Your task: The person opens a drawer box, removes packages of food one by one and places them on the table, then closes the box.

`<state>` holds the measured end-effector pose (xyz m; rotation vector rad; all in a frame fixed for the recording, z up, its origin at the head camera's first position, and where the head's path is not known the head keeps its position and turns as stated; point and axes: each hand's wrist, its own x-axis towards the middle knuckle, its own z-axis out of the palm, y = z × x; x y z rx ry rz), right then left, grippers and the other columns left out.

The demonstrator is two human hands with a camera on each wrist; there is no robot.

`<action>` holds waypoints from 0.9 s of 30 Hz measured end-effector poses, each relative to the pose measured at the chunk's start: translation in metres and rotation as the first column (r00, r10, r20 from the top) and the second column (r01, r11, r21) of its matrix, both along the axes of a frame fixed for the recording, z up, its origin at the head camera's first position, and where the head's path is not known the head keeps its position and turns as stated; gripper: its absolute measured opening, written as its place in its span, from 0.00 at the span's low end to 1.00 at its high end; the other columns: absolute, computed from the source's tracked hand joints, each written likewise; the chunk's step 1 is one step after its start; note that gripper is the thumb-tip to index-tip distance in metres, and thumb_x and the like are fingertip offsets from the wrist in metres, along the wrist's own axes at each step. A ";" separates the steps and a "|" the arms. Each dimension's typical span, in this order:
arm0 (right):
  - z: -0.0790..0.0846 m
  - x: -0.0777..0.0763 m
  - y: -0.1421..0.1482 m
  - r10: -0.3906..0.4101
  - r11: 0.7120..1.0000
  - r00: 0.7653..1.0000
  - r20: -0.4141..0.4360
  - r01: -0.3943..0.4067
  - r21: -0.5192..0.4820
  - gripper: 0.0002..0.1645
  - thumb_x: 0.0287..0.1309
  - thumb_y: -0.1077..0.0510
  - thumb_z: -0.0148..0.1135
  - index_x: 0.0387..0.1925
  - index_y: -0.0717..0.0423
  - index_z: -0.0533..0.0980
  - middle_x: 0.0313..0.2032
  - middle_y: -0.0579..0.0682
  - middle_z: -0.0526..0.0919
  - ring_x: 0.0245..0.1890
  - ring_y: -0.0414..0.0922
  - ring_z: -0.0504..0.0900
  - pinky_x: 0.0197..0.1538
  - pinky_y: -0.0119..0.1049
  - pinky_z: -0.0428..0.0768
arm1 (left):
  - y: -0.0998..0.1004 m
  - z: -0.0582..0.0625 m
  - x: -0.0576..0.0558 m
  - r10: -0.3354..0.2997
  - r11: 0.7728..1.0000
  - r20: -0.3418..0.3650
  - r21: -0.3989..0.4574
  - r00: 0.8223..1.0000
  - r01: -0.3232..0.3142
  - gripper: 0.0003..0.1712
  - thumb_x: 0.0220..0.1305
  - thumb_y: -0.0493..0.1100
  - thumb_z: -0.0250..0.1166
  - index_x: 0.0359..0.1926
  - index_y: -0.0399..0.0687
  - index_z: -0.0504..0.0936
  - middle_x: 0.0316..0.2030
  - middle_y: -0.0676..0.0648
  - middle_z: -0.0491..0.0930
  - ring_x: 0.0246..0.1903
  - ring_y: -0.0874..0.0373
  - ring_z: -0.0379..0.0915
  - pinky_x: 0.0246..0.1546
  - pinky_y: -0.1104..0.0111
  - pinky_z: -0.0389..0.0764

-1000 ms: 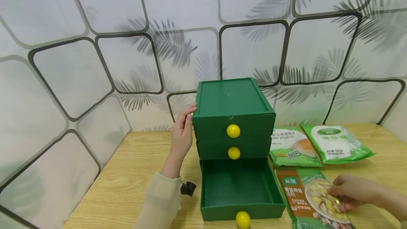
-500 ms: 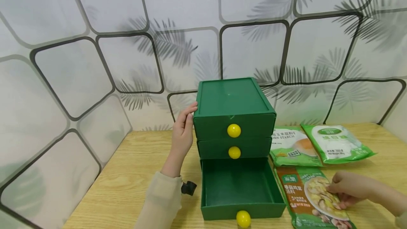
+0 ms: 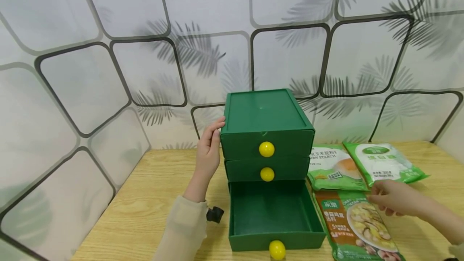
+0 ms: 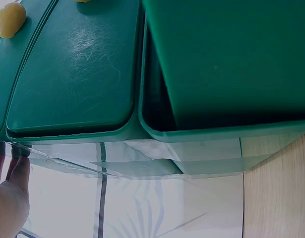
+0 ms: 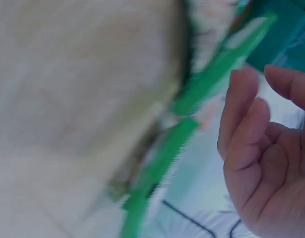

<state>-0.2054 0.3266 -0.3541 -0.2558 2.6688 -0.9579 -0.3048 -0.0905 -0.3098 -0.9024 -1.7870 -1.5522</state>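
A green three-drawer box point(image 3: 266, 112) with round yellow knobs stands mid-table in the head view. Its bottom drawer point(image 3: 277, 241) is pulled out, and nothing lies inside it. My left hand point(image 3: 208, 150) rests against the box's left side, fingers extended along the upper edge. Over the upper right corner of a brown and green soup seasoning packet point(image 3: 348, 228) is my right hand point(image 3: 395, 198). In the right wrist view, that hand point(image 5: 266, 148) has loosely bent fingers, with thumb and forefinger apart and nothing between them.
Behind the soup packet lie a corn starch bag point(image 3: 335, 168) and a white and green bag point(image 3: 386, 164). A small black object point(image 3: 214, 214) shows beside my left sleeve. The wooden table point(image 3: 134, 212) meets a patterned wall covering point(image 3: 214, 63) at the back.
My right hand has moved up and away from the soup packet's picture, toward the bags behind. The left hand and drawer box stay in place.
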 end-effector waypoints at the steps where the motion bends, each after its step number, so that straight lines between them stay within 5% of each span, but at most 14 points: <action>1: 0.004 -0.001 -0.003 0.008 1.000 1.000 -0.025 -0.008 0.006 0.11 0.60 0.56 0.52 0.29 0.62 0.68 0.18 0.49 0.70 0.14 0.38 0.67 0.15 0.28 0.64 | 0.000 0.000 0.000 0.002 1.000 0.000 -0.001 1.000 -0.002 0.15 0.69 0.35 0.41 0.50 0.34 0.71 0.56 0.42 0.67 0.58 0.56 0.59 0.56 0.64 0.62; 11: 0.033 0.000 -0.044 0.011 0.997 0.968 -0.250 0.007 0.072 0.14 0.58 0.55 0.55 0.39 0.63 0.72 0.32 0.49 0.78 0.31 0.46 0.76 0.28 0.37 0.74 | 0.000 0.000 0.000 0.005 1.000 -0.015 -0.006 1.000 -0.005 0.15 0.69 0.34 0.41 0.51 0.34 0.70 0.57 0.41 0.66 0.58 0.56 0.59 0.56 0.64 0.62; 18: 0.039 0.000 -0.075 -0.003 1.000 0.955 -0.296 -0.006 -0.030 0.14 0.58 0.54 0.56 0.39 0.61 0.72 0.34 0.48 0.77 0.33 0.40 0.76 0.31 0.34 0.75 | -0.001 0.000 0.000 0.011 1.000 -0.014 -0.010 1.000 -0.011 0.15 0.69 0.34 0.41 0.50 0.34 0.71 0.56 0.42 0.67 0.58 0.56 0.59 0.56 0.63 0.62; 27: 0.052 0.013 -0.110 0.000 0.988 0.908 -0.419 -0.065 -0.140 0.08 0.57 0.57 0.57 0.36 0.57 0.74 0.34 0.46 0.75 0.31 0.35 0.75 0.32 0.33 0.75 | -0.001 0.000 0.000 0.006 1.000 -0.015 -0.008 1.000 -0.006 0.15 0.69 0.34 0.41 0.50 0.34 0.71 0.56 0.42 0.67 0.58 0.56 0.59 0.56 0.63 0.62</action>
